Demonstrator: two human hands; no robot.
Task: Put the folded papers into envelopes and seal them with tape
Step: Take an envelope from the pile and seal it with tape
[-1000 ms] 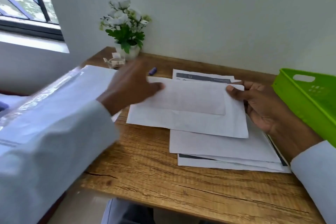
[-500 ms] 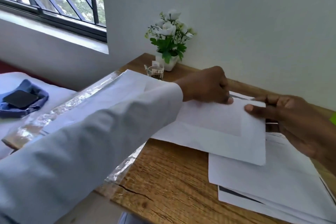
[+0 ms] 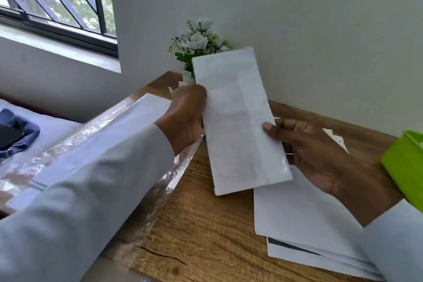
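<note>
White paper fills the middle of the scene: a person in pale sleeves holds an envelope (image 3: 238,121) upright above a wooden worktop (image 3: 206,236), the left hand (image 3: 186,117) gripping its left long edge with fingers curled behind, the right hand (image 3: 304,146) pinching the right edge, thumb on the front face. A darker rectangle showing through the front suggests the folded sheet already sits inside, though that is a judgement; a glossy strip runs down the right side, probably the flap's seam. Such an envelope looks light, thin and floppy, likely to bow if held by one corner, so the long edges are the sensible places to hold it, and it should crease easily under pressure. More papers (image 3: 309,224) lie stacked on the worktop below the right hand, beside a green tray (image 3: 405,162). A clear plastic sleeve (image 3: 128,135) lies under the left forearm, a small flower pot (image 3: 199,39) stands behind. No writing or brand is legible anywhere.
</note>
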